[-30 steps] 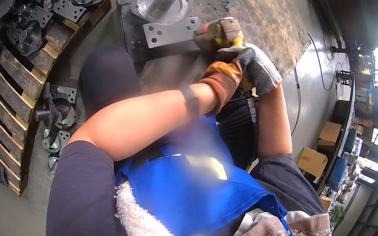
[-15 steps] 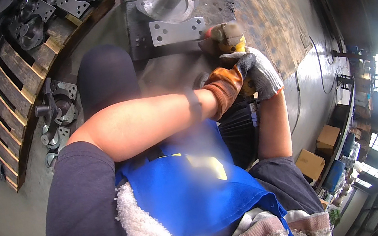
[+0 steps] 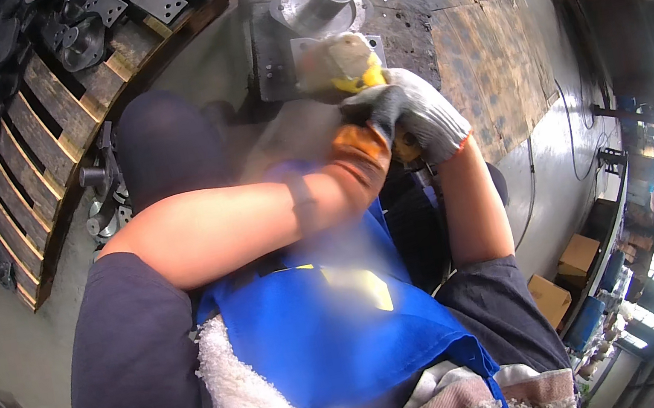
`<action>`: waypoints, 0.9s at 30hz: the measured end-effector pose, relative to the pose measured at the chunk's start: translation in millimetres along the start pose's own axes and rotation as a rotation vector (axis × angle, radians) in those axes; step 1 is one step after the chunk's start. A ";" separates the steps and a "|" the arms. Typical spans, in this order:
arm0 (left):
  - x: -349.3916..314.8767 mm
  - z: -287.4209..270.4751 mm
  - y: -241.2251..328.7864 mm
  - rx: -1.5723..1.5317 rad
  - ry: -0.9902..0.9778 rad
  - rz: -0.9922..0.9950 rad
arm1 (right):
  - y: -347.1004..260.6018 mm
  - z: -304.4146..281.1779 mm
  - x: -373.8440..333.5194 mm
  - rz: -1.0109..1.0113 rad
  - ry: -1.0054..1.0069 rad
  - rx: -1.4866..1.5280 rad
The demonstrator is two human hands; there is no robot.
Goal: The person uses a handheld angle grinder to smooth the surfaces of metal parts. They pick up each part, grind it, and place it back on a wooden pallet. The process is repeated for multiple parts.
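A yellow hand-held power tool (image 3: 358, 76) with a worn, pale head is held between both hands over the near edge of the dark metal worktable. My left hand (image 3: 368, 141), in an orange-brown and dark glove, reaches across and is closed around the tool's body. Around its handle wraps my right hand (image 3: 429, 116) in a grey-white knit glove. Under the tool's head lies a flat metal plate with holes (image 3: 377, 45), mostly hidden; whether the tool touches it I cannot tell. Just beyond sits a round metal flange (image 3: 318, 5) with a short cylinder standing on it.
Wooden pallets (image 3: 43, 161) loaded with flanges and drilled plates stand at the left. More metal parts (image 3: 104, 189) lie on the floor beside my left knee. A stained board surface (image 3: 494, 64) extends to the right of the worktable. Cardboard boxes (image 3: 575, 256) are at the far right.
Both hands have carried the tool leftward, from beside the drilled plate to over it. The whole view has shifted slightly, so the table appears farther right.
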State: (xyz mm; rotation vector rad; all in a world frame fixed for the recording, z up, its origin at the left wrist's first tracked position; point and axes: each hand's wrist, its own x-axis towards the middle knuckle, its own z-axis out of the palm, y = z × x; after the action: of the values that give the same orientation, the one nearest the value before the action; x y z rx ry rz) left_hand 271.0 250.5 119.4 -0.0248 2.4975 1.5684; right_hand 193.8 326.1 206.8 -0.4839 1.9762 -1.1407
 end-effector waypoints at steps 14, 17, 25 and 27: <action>26.0 56.4 -48.5 0.223 0.470 0.095 | 17.7 -9.1 23.3 -0.402 -0.028 -0.636; 12.8 24.7 -77.9 0.480 0.255 0.259 | 27.9 -17.2 27.6 -0.521 -0.016 -0.751; -6.9 -36.9 21.6 -0.316 0.276 -0.029 | 67.4 -16.2 45.2 -0.352 0.034 -0.387; -14.0 -57.0 32.6 -0.071 0.051 -0.095 | 42.2 -12.8 37.5 -0.115 0.053 -0.381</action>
State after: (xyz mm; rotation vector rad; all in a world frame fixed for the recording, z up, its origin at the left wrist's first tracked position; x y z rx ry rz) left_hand 272.3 212.7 174.8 -0.1927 2.4380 1.6365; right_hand 162.9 330.7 158.0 -0.7791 2.2462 -0.8497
